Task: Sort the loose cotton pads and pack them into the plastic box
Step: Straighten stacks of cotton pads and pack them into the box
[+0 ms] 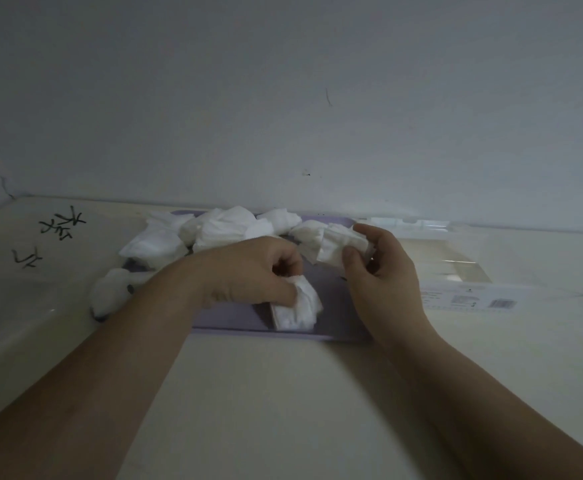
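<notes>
Several loose white cotton pads (214,230) lie heaped on a lilac tray (248,322) and spill off its left side. My left hand (248,275) grips a crumpled pad (298,304) low over the tray's front. My right hand (380,268) holds a small bundle of pads (338,245) between thumb and fingers, just above the tray's right end. The clear plastic box (456,258) lies open on the table to the right of that hand. I cannot tell what it holds.
The cream table (266,393) runs back to a pale wall (283,98). Black handwritten marks (60,225) sit on the table at the far left. A printed label strip (470,301) lies along the box's near side.
</notes>
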Available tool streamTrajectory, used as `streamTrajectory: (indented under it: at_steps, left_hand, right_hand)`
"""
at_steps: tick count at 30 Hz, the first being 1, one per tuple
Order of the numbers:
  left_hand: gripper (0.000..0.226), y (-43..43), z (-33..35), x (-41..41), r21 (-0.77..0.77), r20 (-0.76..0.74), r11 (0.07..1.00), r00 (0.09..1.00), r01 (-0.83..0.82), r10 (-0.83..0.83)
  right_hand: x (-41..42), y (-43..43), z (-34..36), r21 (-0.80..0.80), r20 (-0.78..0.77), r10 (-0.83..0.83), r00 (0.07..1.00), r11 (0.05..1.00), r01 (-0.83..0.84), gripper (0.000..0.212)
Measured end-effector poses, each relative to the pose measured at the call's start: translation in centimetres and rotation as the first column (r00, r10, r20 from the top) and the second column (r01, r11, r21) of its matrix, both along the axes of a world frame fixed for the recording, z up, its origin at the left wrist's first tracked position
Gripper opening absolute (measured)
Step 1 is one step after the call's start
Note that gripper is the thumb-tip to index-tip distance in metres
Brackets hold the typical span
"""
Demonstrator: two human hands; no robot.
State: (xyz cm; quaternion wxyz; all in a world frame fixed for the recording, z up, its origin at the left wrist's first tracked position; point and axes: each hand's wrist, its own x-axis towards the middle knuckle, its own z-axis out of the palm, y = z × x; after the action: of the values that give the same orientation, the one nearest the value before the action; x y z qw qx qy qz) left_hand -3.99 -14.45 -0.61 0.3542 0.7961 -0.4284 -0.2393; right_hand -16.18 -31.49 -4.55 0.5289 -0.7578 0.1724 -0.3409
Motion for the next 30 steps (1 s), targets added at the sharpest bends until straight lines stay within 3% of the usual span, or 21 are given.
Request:
streamTrajectory:
  at_steps: [3,6,13,20,27,30]
  left_hand:
    - [0.042,0.2,0.3,0.0,-0.277,-0.292,0.961,0.952,0.011,-0.095]
    - [0.047,0.1,0.7,-0.5,-0.387,-0.347,0.921,0.932,-0.038,-0.107]
    - [0.026,-0.8,-0.4,-0.4,-0.381,-0.235,0.892,0.959,-0.242,0.159]
    - [0.026,-0.6,-0.6,0.0,-0.329,-0.297,0.908,0.941,-0.261,0.163]
    - [0.022,-0.2,0.0,-0.2,-0.284,-0.246,0.94,0.962,-0.189,0.12]
    - [0.022,-0.5,-0.2,-0.3,-0.279,-0.231,0.93,0.957,-0.237,0.174]
  right_hand:
    - [0.0,-0.1,0.1,0.042,-0.002,0.041,0.999,0.998,-0.041,0.025]
    - [0.0,-0.1,0.0,0.125,-0.001,0.098,0.995,0.987,-0.097,0.028]
    - [-0.1,-0.2,0.2,0.177,0.037,0.18,0.983,0.967,-0.183,0.033]
    - [0.1,-0.3,0.0,0.123,-0.014,0.205,0.979,0.972,-0.202,0.034]
    - [0.0,-0.4,0.1,0.107,-0.049,0.175,0.983,0.98,-0.169,0.041]
    - [0.0,-0.3,0.0,0.106,-0.086,0.21,0.974,0.974,-0.201,0.038]
